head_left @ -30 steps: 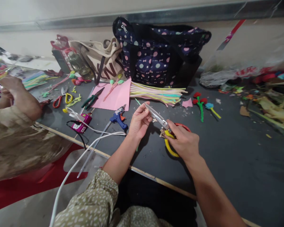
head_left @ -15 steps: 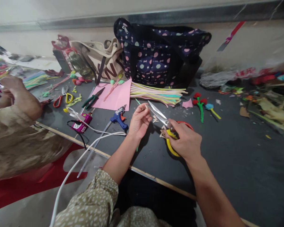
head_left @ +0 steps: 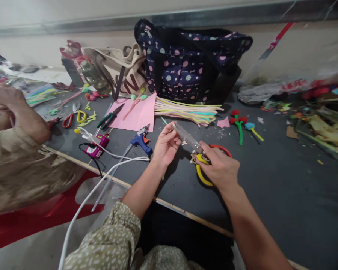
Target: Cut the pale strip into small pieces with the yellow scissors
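Observation:
My right hand [head_left: 221, 167] grips a pair of scissors [head_left: 203, 176] with one yellow and one red handle loop. The blades point up and left, their tips close to the fingertips of my left hand [head_left: 167, 144]. That hand is closed in a pinch, and what sits between thumb and finger is too small to make out. A thin green strip [head_left: 163, 120] pokes out just behind those fingers; whether it is held or lies on the table I cannot tell. Small pale pieces [head_left: 193, 158] lie under the scissors.
A blue glue gun [head_left: 142, 141] lies left of my hands, its white cable crossing the table edge. Behind are pink paper [head_left: 143, 116], a bundle of fuzzy stems [head_left: 186, 109] and a dark patterned bag [head_left: 183, 71]. Red flowers [head_left: 238, 122] lie right. Another person's hand [head_left: 19, 108] is far left.
The scissor blades have turned and blurred, looking broader, with their tips nearer my left fingertips. My right hand has shifted very slightly left; my left hand has hardly moved.

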`<state>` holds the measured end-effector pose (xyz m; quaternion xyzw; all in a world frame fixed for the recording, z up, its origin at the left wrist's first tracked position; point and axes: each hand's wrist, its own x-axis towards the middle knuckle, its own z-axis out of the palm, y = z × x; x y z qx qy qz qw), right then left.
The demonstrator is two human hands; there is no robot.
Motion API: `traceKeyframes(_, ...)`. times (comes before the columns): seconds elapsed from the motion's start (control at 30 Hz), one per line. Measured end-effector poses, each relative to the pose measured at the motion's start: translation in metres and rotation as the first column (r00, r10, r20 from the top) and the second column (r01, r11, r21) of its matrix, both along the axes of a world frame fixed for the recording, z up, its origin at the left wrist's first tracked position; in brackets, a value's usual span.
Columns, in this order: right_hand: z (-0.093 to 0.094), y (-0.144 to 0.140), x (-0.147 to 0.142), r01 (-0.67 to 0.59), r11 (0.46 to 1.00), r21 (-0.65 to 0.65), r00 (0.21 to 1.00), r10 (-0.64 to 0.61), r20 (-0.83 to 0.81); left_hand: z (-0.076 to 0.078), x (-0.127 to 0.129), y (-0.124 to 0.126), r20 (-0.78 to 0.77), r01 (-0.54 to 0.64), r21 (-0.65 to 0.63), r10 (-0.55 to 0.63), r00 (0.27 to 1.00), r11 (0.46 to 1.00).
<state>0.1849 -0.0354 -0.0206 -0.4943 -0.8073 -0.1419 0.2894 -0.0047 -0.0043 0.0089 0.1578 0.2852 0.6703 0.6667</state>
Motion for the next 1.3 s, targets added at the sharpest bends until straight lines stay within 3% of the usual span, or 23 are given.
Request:
traceKeyframes(0.7,0.0044,-0.0006,-0.002,-0.011,0.997,0.079,1.0,0.009,0.023,-0.0006,0.0,-0.0003,0.038,0.018,0.055,-0.02,0.999,0.998)
traceKeyframes(1.07,0.0019,-0.0014,-0.0008,-0.02,0.995,0.093,0.999,0.017,0.035,-0.0001,0.0004,0.0003,-0.028,0.001,0.018,0.0,1.0,1.0)
traceKeyframes(1.2,0.0005,-0.0016,-0.0016,-0.044,0.998,0.046,0.999,0.044,-0.011,0.0009,0.0007,-0.0002,-0.033,0.008,0.017,-0.007,0.999,1.0)
traceKeyframes(1.3,0.0033,-0.001,-0.0022,-0.032,0.998,-0.047,0.989,0.024,-0.147,0.0003,0.0002,-0.0002,-0.043,0.007,0.012,-0.007,0.999,1.0)
